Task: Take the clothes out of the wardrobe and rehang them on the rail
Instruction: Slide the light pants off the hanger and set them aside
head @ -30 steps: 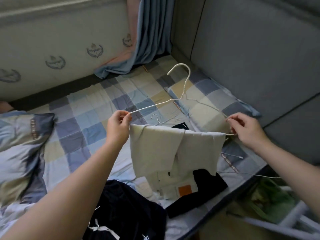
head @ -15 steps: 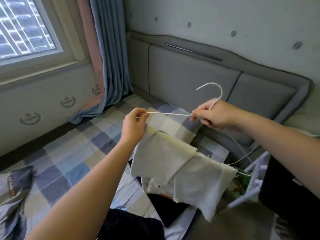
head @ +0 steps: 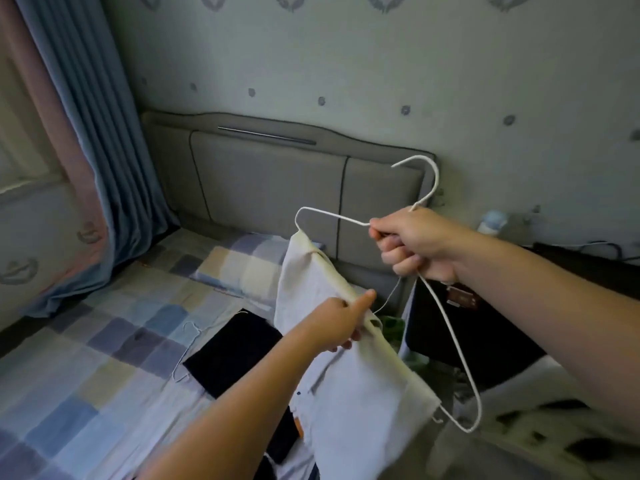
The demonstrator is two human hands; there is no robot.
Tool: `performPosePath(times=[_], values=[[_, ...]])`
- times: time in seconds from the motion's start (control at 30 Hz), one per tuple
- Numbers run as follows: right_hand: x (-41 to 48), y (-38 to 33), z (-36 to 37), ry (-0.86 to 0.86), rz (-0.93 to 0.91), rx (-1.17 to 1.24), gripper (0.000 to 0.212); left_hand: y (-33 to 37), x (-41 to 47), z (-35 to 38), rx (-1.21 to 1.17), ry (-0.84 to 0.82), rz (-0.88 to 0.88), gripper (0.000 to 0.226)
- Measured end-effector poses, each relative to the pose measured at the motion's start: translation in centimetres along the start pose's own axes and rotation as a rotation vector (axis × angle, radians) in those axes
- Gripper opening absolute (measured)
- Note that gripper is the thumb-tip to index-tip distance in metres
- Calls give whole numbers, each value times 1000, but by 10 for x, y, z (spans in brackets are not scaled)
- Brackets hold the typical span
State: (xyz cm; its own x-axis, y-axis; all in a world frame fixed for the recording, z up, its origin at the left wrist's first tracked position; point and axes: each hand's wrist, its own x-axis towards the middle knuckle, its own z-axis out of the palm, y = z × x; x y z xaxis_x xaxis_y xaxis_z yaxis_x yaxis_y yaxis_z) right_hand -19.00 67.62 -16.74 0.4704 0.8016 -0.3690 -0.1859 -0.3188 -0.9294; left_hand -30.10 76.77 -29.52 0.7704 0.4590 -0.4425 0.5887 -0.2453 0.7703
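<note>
Since half a second ago my left hand [head: 337, 323] has dropped from the hanger's shoulder to its bottom bar, and the white wire hanger [head: 332, 215] now tilts steeply. My right hand [head: 415, 244] is fisted round the neck under the hook, carrying the weight. The left pinches the cream garment [head: 353, 393] against the bar, I judge to stop it sliding off. A dark garment [head: 235, 355] lies on the checked bedsheet [head: 86, 375] below the left hand. No rail in sight.

wall [head: 346, 64]: pale, dotted wallpaper | headboard [head: 263, 188]: grey, padded | curtain [head: 104, 150]: blue, left | bed [head: 86, 358]: checked sheet | light: dim
</note>
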Motion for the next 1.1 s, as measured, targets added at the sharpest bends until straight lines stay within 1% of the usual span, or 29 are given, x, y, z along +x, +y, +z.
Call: performPosePath(times=[0.07,0.13,0.2,0.3,0.43,0.57,0.63,0.7,0.77,0.8,0.87,0.93,1.0,1.1], values=[[-30,9,-20,38,-8,40,30,15,-9,36,30,44,53,68],[-67,21,-44,89,-7,93,29,29,-22,74,42,54,68,66],[-107,39,-70,150,-10,124,27,43,-39,115,52,25,79,65],[-163,70,-108,253,-29,157,24,57,-64,171,73,0,139,65],[-228,112,-152,358,-20,224,24,66,-93,241,42,-41,171,64],[-277,145,-187,474,-8,241,25,78,-115,290,-56,-103,232,58],[-298,162,-201,526,-1,259,25,88,-122,306,-48,-115,261,57],[-317,177,-211,566,4,325,27,96,-129,324,39,-168,259,57],[-334,186,-217,590,-3,383,28,100,-138,346,167,-288,175,58],[-343,188,-218,599,-14,407,29,100,-142,359,199,-346,139,61],[-359,189,-220,622,-41,445,30,102,-147,385,223,-389,127,65],[-373,190,-224,650,-67,469,29,107,-151,406,223,-357,181,55],[-385,192,-230,688,-87,476,27,113,-157,423,169,-301,208,46],[-399,202,-239,768,-116,455,26,117,-164,435,86,-233,240,55]])
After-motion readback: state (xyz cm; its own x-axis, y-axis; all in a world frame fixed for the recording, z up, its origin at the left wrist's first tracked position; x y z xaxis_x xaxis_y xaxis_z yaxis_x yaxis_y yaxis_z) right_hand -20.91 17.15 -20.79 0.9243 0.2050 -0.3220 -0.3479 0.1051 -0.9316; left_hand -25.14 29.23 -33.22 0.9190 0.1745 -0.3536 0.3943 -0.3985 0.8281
